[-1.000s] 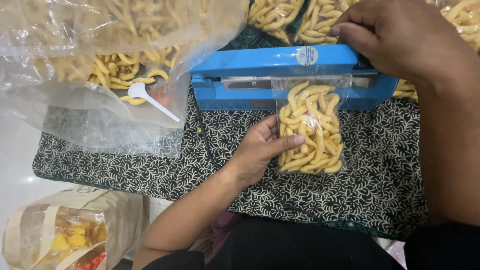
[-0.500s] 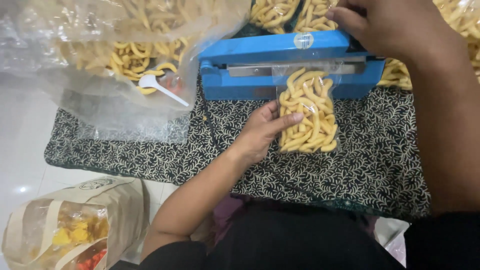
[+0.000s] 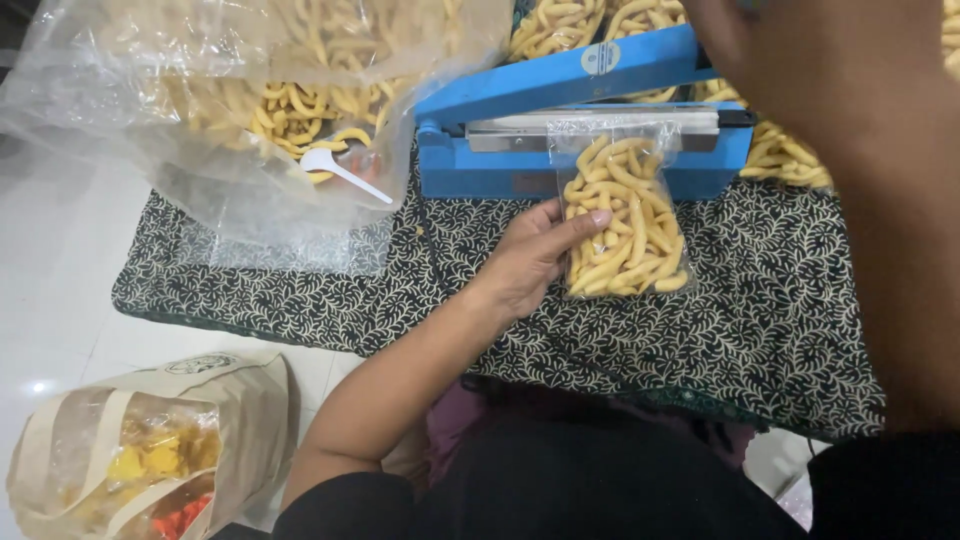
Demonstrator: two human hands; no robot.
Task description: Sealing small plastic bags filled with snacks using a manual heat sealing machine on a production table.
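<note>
— From the head camera, where is the snack pouch [image 3: 625, 220]?

— Upright on the patterned cloth [image 3: 790, 330], its top lying across the blue sealer [image 3: 590, 130]. The left hand [image 3: 535, 255] clasps its left side, thumb on front.

— And the right hand [image 3: 800, 60]?

— On the sealer's arm, above the pouch; its grip is hidden. Open cloth lies toward the near edge.

Blue sealer [image 3: 560, 120], yellow snacks [image 3: 625, 225], black-and-cream leaf-patterned cloth [image 3: 780, 330], white spoon [image 3: 340, 172].
</note>
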